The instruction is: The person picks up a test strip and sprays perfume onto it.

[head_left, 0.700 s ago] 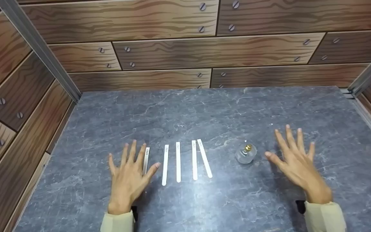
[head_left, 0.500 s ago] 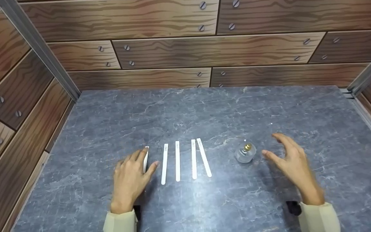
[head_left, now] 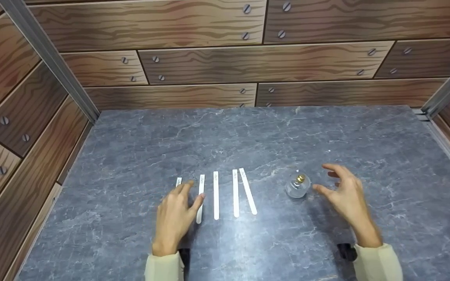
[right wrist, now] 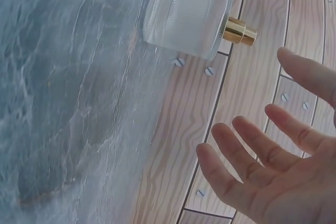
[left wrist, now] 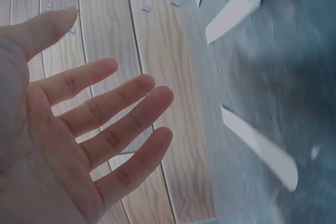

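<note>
A clear glass perfume bottle (head_left: 297,188) with a gold spray nozzle (right wrist: 240,30) stands upright on the right part of the table. My right hand (head_left: 344,193) is just right of it, fingers loosely bent and thumb towards the glass, holding nothing. Several white paper scent strips (head_left: 216,195) with small print at their far ends lie in a spaced row left of the bottle. Over the leftmost strips hovers my left hand (head_left: 176,214), covering most of one strip (head_left: 179,181) and part of the strip beside it (head_left: 202,183). In the left wrist view its palm and spread fingers hold nothing.
The grey marbled table (head_left: 272,132) ends at a wood-print wall (head_left: 193,64) behind, with another wood-print panel (head_left: 25,128) on the left. Metal frame posts (head_left: 49,58) rise at the back corners. A tiny white speck (head_left: 329,150) lies beyond the right hand.
Both hands were spread flat with straight fingers; now the fingers bend. My left hand has moved right over the strips, and my right hand has moved left closer to the bottle.
</note>
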Action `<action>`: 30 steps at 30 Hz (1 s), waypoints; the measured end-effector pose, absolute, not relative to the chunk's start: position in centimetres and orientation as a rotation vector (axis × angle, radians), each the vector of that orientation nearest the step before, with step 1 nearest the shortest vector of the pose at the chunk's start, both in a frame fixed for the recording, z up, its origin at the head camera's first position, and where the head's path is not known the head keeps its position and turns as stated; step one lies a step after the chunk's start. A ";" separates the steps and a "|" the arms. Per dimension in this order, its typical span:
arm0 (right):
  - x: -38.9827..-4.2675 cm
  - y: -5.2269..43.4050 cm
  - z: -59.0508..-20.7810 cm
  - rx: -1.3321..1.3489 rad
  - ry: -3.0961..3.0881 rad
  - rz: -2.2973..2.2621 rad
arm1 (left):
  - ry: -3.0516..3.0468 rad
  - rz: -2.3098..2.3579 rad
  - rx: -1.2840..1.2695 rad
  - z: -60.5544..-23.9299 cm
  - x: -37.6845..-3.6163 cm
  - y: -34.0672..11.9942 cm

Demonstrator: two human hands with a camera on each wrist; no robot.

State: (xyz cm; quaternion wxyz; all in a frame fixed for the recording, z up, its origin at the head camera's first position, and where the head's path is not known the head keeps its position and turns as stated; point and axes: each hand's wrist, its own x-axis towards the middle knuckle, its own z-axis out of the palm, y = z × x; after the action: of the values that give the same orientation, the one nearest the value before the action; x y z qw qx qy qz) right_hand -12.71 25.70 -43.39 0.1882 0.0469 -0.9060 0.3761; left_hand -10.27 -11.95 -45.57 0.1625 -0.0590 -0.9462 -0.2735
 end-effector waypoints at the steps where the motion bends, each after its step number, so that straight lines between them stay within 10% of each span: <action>1: -12.7 25.6 -43.4 0.132 -2.540 1.047 | -2.700 -0.808 -0.170 -45.6 -10.3 -11.8; 30: -13.2 24.2 -44.0 0.141 -2.551 1.087 | -2.537 -1.429 -0.207 -46.7 -10.4 -8.2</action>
State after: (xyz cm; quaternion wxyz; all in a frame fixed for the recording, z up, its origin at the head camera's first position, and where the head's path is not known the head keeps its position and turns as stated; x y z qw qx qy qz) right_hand -13.20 24.16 -44.00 0.1816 0.0501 -0.9034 0.3851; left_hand -10.39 -8.21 -46.74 0.1110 -0.0706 -0.8638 -0.4864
